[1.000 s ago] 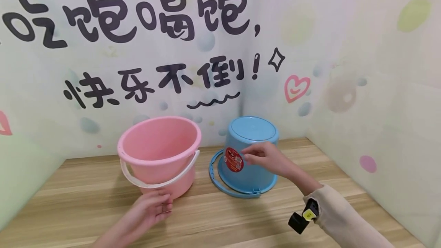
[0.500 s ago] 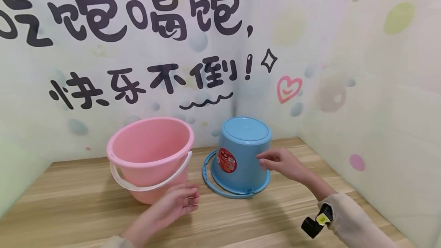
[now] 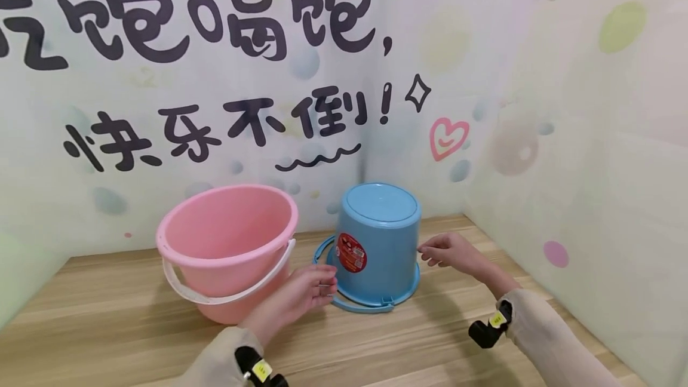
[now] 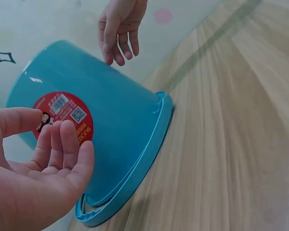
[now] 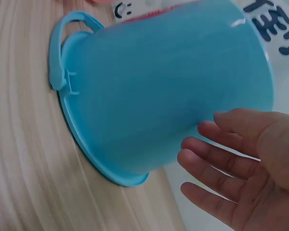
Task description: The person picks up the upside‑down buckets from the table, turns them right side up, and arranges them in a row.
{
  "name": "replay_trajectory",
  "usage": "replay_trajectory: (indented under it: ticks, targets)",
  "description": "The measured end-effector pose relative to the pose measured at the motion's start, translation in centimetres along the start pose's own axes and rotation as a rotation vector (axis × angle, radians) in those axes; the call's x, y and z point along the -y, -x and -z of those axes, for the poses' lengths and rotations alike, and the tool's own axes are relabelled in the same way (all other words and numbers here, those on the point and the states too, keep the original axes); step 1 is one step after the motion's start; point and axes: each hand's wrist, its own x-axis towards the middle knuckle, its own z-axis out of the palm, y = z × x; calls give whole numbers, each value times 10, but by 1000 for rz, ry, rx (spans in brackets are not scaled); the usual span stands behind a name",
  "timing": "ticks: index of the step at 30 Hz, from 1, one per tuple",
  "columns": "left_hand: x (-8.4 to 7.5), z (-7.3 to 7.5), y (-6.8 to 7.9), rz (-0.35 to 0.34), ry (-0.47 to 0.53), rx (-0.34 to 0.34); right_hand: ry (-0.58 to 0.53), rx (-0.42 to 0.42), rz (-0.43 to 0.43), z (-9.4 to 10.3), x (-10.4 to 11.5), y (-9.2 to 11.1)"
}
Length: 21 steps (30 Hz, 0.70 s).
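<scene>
A blue bucket (image 3: 384,261) stands upside down on the wooden table, its bottom facing up and a red round label (image 4: 67,115) on its side. Its blue handle (image 3: 360,304) lies on the table around the front left of the rim. My left hand (image 3: 301,294), fingers loosely bent and holding nothing, is at the bucket's left front, near the label. On the opposite side my right hand (image 3: 454,254) has its fingertips right at the bucket's wall, fingers relaxed and spread in the right wrist view. To the left is an upright pink bucket (image 3: 228,261) with a white handle (image 3: 231,298).
The wooden table (image 3: 123,315) ends at a back wall (image 3: 123,220) printed with large dark characters. Another wall (image 3: 591,196) with coloured spots runs along the right side. The pink bucket stands close behind my left forearm.
My left hand has moved right, from the front of the pink bucket to the blue one. The right hand has shifted from before the blue bucket to its right side. Both buckets stay in place.
</scene>
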Motion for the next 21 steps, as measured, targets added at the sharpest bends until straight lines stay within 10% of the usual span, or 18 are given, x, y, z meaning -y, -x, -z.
replay_trajectory:
  ticks: [12, 21]
  targets:
    - [8, 1, -36, -15, -364, -192, -12, -14, -237, 0, -21, -30]
    - [11, 7, -43, -184, -766, -52, -7, 28, -356, -3, -34, -44]
